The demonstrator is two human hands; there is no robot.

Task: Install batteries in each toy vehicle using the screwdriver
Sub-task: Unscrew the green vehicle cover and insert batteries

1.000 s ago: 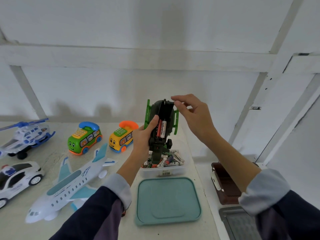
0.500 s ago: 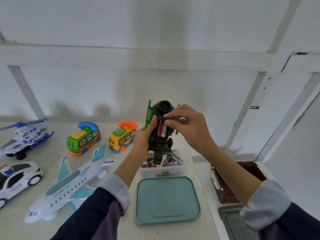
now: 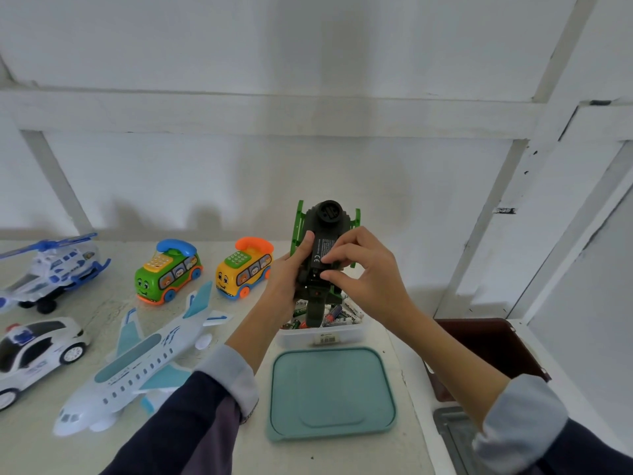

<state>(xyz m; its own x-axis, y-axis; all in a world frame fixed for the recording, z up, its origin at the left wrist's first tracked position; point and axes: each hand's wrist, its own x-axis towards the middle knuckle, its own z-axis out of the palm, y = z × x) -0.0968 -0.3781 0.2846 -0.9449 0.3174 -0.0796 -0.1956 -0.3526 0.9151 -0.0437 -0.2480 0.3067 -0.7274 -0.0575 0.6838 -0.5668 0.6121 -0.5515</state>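
A dark green toy vehicle (image 3: 327,214) is held upside down in the air above a clear box of batteries (image 3: 322,334). My left hand (image 3: 286,279) grips its left side, thumb along the underside. My right hand (image 3: 359,272) presses the black battery cover (image 3: 322,250) onto the underside with thumb and fingertips. The batteries inside the toy are hidden under the cover. No screwdriver shows.
On the table's left stand a white airplane (image 3: 137,368), a green phone bus (image 3: 168,272), a yellow phone bus (image 3: 245,269), a helicopter (image 3: 51,265) and a police car (image 3: 34,351). A teal lid (image 3: 330,392) lies in front. A brown box (image 3: 493,351) sits right.
My right hand came down from the top of the toy to its underside. The batteries seen in the open compartment are now hidden by the black cover.
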